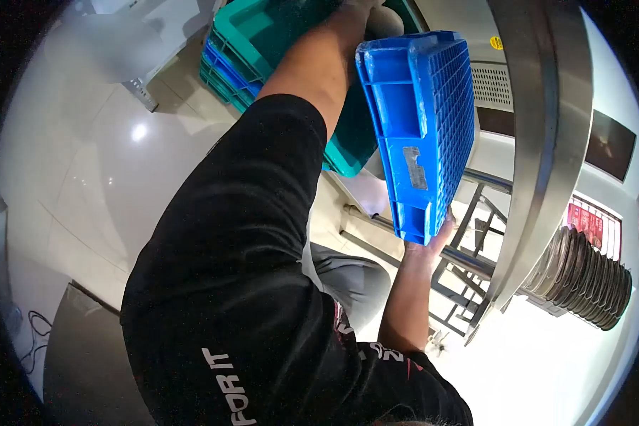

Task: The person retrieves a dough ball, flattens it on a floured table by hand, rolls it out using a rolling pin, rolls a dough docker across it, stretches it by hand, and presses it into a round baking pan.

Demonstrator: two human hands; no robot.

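A blue plastic crate [402, 156] with a grid-patterned base is tipped up on its side in front of me. My right hand [437, 236] grips its lower end, with the fingers partly behind the crate. My left arm reaches up past the crate's far end. My left hand [361, 3] is mostly cut off by the top edge, so its fingers do not show. Close to it is a round greyish-brown thing [385, 23] that I cannot make out. Under my left forearm lies a green crate [245, 32], on top of a stack.
Below the green crate are a blue crate [227, 67] and more green ones. A curved steel edge [547, 142] runs down the right, near a metal frame [468, 248]. Several round wire-like racks [582, 277] stand far right. Tiled floor [85, 177] spreads left.
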